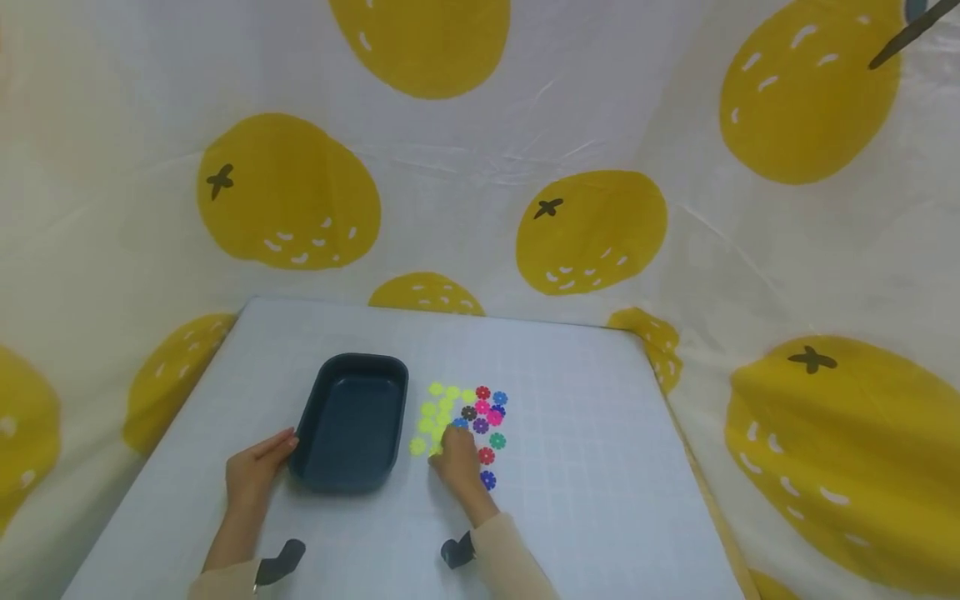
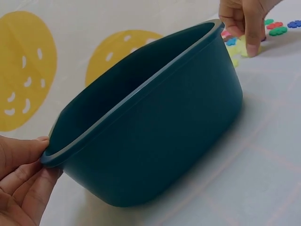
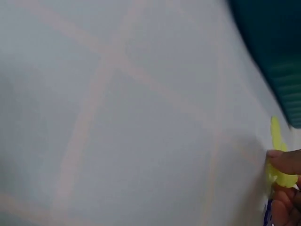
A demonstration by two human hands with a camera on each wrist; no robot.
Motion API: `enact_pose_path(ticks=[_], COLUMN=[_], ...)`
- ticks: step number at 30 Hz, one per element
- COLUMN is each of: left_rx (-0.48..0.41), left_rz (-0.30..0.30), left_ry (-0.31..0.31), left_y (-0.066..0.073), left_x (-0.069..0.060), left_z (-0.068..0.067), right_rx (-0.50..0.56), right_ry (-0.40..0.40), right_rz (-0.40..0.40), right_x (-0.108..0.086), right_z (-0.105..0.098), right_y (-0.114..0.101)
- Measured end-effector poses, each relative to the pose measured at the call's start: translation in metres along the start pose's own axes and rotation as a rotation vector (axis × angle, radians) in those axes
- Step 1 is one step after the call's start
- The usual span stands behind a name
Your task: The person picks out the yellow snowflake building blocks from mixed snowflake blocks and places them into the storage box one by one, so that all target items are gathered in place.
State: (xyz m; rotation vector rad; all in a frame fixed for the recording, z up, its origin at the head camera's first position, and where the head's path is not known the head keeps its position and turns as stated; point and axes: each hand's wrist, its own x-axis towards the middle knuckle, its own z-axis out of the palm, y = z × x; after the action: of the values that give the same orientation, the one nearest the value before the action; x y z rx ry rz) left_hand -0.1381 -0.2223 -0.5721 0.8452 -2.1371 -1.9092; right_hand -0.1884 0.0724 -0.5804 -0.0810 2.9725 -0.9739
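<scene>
My left hand (image 1: 255, 471) holds the rim of a dark teal plastic tub (image 1: 348, 429). In the left wrist view its thumb lies on top of the rim (image 2: 134, 94) and the fingers are beneath. To the right of the tub, my right hand (image 1: 459, 461) is down among flower-shaped plastic discs. Its thumb and fingers pinch a yellow flower-shaped disc (image 3: 284, 180) in the right wrist view. Several more yellow discs (image 1: 427, 425) lie between that hand and the tub. The hand hides part of the pile.
Red (image 1: 487, 456), green (image 1: 497, 441), pink, purple, black and blue discs (image 1: 488, 480) lie right of the yellow ones. Everything stands on a white table (image 1: 585, 467) with a faint grid. A fruit-print cloth (image 1: 450, 167) hangs behind and at both sides.
</scene>
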Motion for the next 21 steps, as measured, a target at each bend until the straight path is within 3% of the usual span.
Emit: enact_pose_path(ticks=[5, 13, 17, 21], left_rx=[0.043, -0.054, -0.14, -0.234], left_rz=[-0.003, 0.012, -0.003, -0.002], left_ry=[0.007, 0.011, 0.007, 0.02], left_y=[0.002, 0.006, 0.007, 0.008], left_x=[0.001, -0.003, -0.004, -0.005], left_z=[0.0, 0.004, 0.006, 0.009], right_rx=[0.142, 0.711, 0.882, 0.955], right_ry=[-0.007, -0.035, -0.062, -0.088], right_rz=[0.032, 0.332, 0.34, 0.332], right_x=[0.002, 0.005, 0.007, 0.009], right_z=[0.003, -0.007, -0.014, -0.019], right_y=[0.001, -0.007, -0.017, -0.029])
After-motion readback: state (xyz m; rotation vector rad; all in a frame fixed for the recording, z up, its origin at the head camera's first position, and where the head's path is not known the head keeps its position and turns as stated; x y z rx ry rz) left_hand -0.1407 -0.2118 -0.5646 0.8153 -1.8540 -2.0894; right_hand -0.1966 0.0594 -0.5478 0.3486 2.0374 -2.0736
